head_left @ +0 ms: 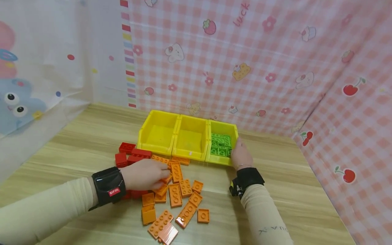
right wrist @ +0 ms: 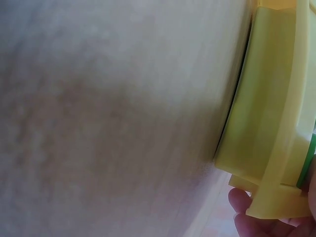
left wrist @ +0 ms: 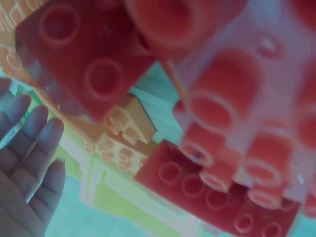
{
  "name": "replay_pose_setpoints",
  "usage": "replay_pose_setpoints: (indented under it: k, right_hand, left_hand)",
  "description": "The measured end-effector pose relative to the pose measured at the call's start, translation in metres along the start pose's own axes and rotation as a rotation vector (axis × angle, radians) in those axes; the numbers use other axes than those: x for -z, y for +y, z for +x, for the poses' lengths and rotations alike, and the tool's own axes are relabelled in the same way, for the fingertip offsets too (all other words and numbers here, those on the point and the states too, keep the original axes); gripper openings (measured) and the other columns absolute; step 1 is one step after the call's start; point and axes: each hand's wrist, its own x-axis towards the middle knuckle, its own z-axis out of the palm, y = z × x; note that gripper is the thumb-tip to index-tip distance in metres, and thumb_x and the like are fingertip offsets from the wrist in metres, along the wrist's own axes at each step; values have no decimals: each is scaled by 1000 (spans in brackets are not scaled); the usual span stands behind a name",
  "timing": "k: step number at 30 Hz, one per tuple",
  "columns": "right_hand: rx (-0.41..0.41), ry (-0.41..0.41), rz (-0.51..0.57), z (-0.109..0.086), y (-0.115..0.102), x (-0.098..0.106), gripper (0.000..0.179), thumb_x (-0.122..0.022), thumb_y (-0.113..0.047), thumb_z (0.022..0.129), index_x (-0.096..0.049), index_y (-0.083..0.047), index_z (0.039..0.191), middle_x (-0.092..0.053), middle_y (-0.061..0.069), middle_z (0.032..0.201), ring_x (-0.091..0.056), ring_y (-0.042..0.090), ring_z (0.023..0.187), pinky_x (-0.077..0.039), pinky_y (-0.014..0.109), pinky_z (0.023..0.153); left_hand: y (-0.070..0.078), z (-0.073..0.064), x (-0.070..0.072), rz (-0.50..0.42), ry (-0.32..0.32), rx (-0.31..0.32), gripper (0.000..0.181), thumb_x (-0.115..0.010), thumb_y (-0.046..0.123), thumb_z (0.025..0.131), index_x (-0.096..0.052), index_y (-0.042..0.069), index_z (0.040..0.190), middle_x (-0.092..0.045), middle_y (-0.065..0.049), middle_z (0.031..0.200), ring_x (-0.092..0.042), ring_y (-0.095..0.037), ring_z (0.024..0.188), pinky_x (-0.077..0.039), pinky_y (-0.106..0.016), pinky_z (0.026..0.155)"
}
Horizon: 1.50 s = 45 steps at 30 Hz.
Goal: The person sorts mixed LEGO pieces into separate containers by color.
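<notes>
The left hand (head_left: 144, 174) reaches in from the worktop's left side, its fingers loosely extended and only slightly bent, grasping no brick in the left wrist view. Its fingertips are over the orange bricks (head_left: 175, 195); whether they touch one cannot be told. The right hand (head_left: 242, 154) grips the right-hand wall of a yellow three-compartment tray (head_left: 190, 156), with fingers curled beneath the outer rim.

Around the left hand, the orange bricks spread from the tray's front toward the worktop's near edge, some lying studs up, others with their hollow undersides showing, a few overlapping. Red bricks (head_left: 142, 153) lie on the worktop's left-edge side of the orange ones, several just in front of the tray's left compartment and more partly hidden beneath the left wrist.

The tray stands near the far edge of the worktop (head_left: 291, 204). Green bricks (head_left: 221, 140) sit in its right compartment, beside the right hand; yellow floor shows in the left and middle ones.

Both wrists wear black bands, below cream sleeves. Beyond the far edge hangs a pink checked cloth (head_left: 196, 44); a white cloth (head_left: 104, 41) borders the left edge.
</notes>
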Motion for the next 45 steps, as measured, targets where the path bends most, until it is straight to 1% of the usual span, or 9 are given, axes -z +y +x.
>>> replay_pose_setpoints:
  k: [8,13,16,22,26,30,33,39,45]
  right_hand:
    - [34,37,-12,1,2,4,56,-39,-11,96,-17,3,145,-46,30,127,-52,42,109,-42,52,88]
    - [37,36,-12,1,2,1,56,-40,-11,95,-18,3,145,-47,30,125,-52,41,108,-41,51,88]
    - [32,28,-9,1,2,-2,57,-40,-12,96,-17,3,146,-47,30,126,-52,40,108,-41,51,89]
    - [18,43,3,1,3,0,56,-39,-12,96,-17,2,146,-47,29,126,-53,40,106,-42,51,88]
    - [27,58,1,1,4,-1,56,-41,-11,95,-20,2,145,-49,28,123,-54,41,103,-43,51,86]
    - [32,55,15,0,3,-3,55,-41,-11,95,-21,2,145,-49,28,124,-55,41,103,-43,51,87]
    - [18,49,24,0,4,-6,56,-40,-11,95,-20,1,145,-49,28,124,-55,41,103,-43,51,86]
    - [2,41,11,1,4,-6,56,-40,-12,96,-19,0,146,-50,26,125,-55,39,103,-43,50,87]
    - [-14,38,15,3,4,-6,55,-41,-13,96,-20,-2,146,-49,24,126,-55,37,105,-43,49,89]
  left_hand:
    - [-1,-8,4,28,-49,-42,33,-68,43,81,-62,18,103,-47,9,79,-43,-9,68,-41,-23,63]
    - [0,-7,3,26,-48,-69,37,-69,41,81,-63,17,108,-54,8,86,-48,-9,73,-45,-24,68]
    - [3,-1,13,21,-39,-67,36,-67,40,83,-62,18,110,-57,8,90,-49,-9,75,-46,-24,71]
    - [2,41,39,116,76,-39,29,-67,35,84,-62,13,102,-54,4,84,-49,-11,68,-45,-25,63]
    - [-8,80,39,209,181,10,23,-67,33,85,-62,12,93,-52,2,77,-49,-12,62,-42,-26,55]
    - [-16,111,31,289,196,109,19,-64,32,86,-63,13,87,-52,1,74,-48,-11,58,-40,-26,50]
    - [-21,130,22,313,155,185,15,-63,28,86,-65,13,84,-56,-1,75,-51,-12,58,-42,-28,49]
    - [-32,157,12,211,-81,378,9,-64,20,86,-65,16,78,-60,0,77,-55,-12,62,-47,-31,51]
    - [-45,177,6,89,-176,439,5,-65,17,86,-65,13,82,-62,-1,79,-56,-15,68,-49,-39,60]
